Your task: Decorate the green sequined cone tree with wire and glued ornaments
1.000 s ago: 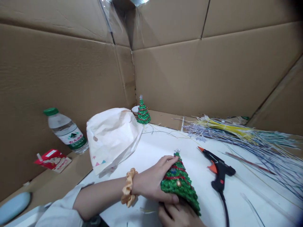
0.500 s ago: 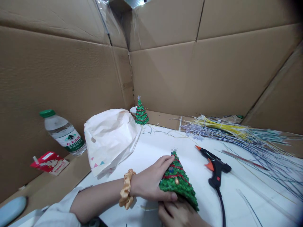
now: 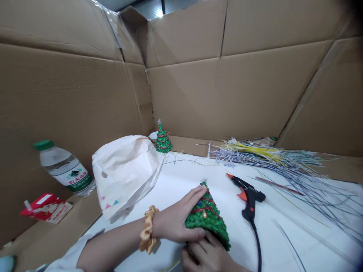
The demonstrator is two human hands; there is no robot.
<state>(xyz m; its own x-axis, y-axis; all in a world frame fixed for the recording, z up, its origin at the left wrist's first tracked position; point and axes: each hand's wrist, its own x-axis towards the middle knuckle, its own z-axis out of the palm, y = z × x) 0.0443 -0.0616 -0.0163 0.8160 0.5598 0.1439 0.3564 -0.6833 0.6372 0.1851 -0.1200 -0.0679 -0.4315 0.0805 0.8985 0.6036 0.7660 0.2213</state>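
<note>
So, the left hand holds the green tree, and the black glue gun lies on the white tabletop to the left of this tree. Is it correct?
Not quite: the head view shows the black glue gun to the right of the green tree. It does lie on the white tabletop, and the left hand does hold the tree.

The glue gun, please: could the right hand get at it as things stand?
Probably yes, if the right hand leaves the base of the held tree: the glue gun lies close by, to the right, with nothing on top.
</note>
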